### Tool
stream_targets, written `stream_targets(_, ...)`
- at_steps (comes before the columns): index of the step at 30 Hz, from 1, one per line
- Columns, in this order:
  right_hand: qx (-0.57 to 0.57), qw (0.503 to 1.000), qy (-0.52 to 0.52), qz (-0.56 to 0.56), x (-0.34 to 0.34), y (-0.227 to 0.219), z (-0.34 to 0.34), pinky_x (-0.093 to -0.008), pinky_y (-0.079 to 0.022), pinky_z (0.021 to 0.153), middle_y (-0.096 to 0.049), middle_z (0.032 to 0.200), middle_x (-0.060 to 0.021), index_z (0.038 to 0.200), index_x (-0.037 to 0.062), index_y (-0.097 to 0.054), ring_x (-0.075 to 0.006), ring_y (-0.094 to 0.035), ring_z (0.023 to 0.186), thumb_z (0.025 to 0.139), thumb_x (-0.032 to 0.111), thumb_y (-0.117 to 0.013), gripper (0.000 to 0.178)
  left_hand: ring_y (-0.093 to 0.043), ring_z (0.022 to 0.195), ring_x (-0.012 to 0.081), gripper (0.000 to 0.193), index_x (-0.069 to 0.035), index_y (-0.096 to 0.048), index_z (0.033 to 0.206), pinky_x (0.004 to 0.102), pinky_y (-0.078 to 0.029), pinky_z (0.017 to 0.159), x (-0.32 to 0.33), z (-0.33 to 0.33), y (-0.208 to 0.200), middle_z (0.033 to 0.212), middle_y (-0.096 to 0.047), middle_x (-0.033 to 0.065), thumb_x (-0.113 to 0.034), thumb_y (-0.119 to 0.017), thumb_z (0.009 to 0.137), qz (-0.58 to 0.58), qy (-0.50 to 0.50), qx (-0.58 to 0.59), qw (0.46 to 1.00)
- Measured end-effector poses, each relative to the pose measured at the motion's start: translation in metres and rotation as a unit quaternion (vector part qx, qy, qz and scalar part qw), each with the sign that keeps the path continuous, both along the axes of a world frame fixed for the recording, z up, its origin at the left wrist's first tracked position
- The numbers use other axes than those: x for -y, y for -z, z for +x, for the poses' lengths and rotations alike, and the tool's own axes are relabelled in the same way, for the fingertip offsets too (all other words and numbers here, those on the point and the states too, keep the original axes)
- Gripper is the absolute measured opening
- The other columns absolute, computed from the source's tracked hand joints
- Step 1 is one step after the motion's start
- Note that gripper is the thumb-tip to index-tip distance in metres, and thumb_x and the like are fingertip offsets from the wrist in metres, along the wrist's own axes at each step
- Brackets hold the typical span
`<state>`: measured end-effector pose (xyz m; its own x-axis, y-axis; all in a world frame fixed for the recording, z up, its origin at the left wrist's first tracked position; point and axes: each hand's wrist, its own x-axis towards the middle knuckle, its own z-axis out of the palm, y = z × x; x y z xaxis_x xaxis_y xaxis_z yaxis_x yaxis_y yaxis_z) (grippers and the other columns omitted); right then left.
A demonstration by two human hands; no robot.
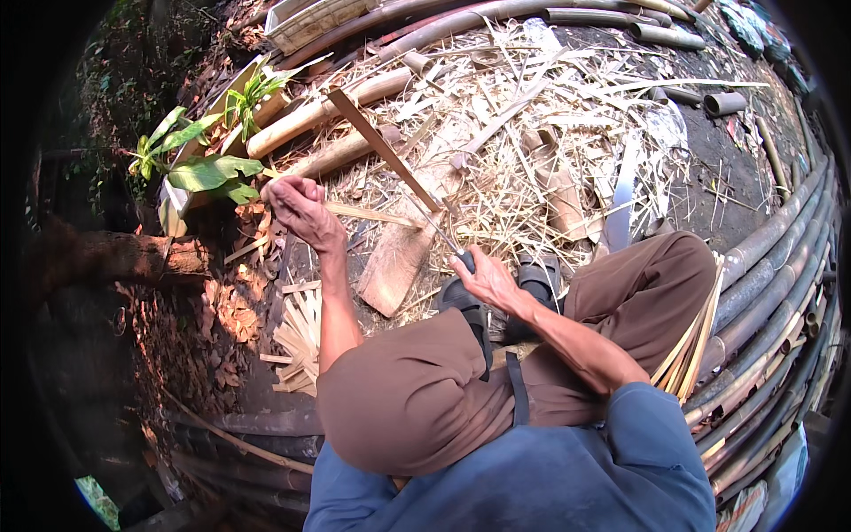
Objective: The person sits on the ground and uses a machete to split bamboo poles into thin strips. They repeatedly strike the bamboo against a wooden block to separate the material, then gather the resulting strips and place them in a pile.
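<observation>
My left hand (pixel 306 213) is closed around a thin pale bamboo strip (pixel 372 214), palm side up. The strip runs rightward from the fist to the knife. In my right hand (pixel 489 280) is the dark handle of a long knife (pixel 386 151). Its narrow blade slants up and to the left, brownish toward the far end. The strip's right end lies close to the blade's lower part; whether they touch I cannot tell. Beneath them a worn wooden board (pixel 394 262) rests on the ground, in front of my feet.
Pale shavings (pixel 496 177) cover the ground ahead. Cut strips (pixel 300 341) lie by my left knee, and another bundle of strips (pixel 696 355) by my right. A shiny flat metal blade (pixel 624 191) stands among the shavings. Bamboo poles (pixel 762 266) line the right side; a leafy plant (pixel 208 173) grows left.
</observation>
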<state>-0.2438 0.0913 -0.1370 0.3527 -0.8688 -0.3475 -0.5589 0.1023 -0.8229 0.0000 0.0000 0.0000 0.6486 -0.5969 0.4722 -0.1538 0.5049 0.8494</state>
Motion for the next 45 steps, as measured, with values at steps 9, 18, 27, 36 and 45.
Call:
stream_targets(9,0.104,0.988,0.07,0.086,-0.027,0.025,0.022,-0.052,-0.045,0.064,-0.061,0.07,-0.027,0.105,0.0017,-0.056,-0.0481,-0.06,0.071,0.098,0.043,-0.049,0.043,-0.026,0.047,0.0072,0.046,-0.011,-0.029,0.074,0.0244,-0.021,0.043,-0.041,-0.015,0.027,0.055,-0.031,-0.0024,-0.043,-0.035,0.106,-0.031,-0.195,0.003,0.98)
stream_targets(18,0.007,0.998,0.043,0.054,-0.019,0.043,0.01,-0.0555,-0.048,0.073,-0.063,0.077,-0.0322,0.108,-0.0006,-0.057,-0.0518,-0.062,0.079,0.097,0.045,-0.048,0.047,-0.026,0.05,0.009,0.05,-0.011,-0.032,0.072,0.0252,-0.022,0.047,-0.053,0.006,0.031,0.058,-0.029,-0.0029,-0.049,-0.034,0.105,-0.034,-0.138,-0.033,0.989)
stream_targets(27,0.046,0.984,0.028,0.171,-0.007,0.07,-0.008,-0.0507,-0.048,0.082,-0.066,0.087,-0.0285,0.11,-0.0013,-0.06,-0.0475,-0.062,0.091,0.096,0.053,-0.045,0.058,-0.033,0.06,0.0075,0.048,-0.009,-0.044,0.092,0.022,-0.029,0.055,-0.051,0.015,0.02,0.07,-0.035,-0.0029,-0.056,-0.038,0.101,-0.081,-0.093,-0.101,0.987)
stream_targets(36,0.075,0.943,0.017,-0.324,0.02,-0.029,0.049,-0.0452,-0.052,0.084,-0.053,0.121,-0.0196,0.13,0.0039,-0.051,-0.0383,-0.058,0.103,0.091,0.041,-0.062,0.055,-0.051,0.067,0.0112,0.032,-0.011,-0.049,0.088,0.0296,-0.046,0.065,-0.081,0.029,-0.028,0.073,-0.052,0.0001,-0.039,-0.06,0.097,-0.021,-0.062,-0.222,0.973)
stream_targets(45,0.13,0.977,0.011,-0.17,0.019,0.017,0.11,-0.0496,-0.047,0.07,-0.062,0.083,-0.0197,0.101,0.0056,-0.062,-0.0413,-0.061,0.079,0.101,0.042,-0.041,0.042,-0.04,0.054,0.0075,0.035,-0.009,-0.049,0.091,0.0234,-0.035,0.05,-0.059,0.008,0.044,0.06,-0.042,-0.0017,-0.042,-0.056,0.098,0.079,0.008,-0.278,0.957)
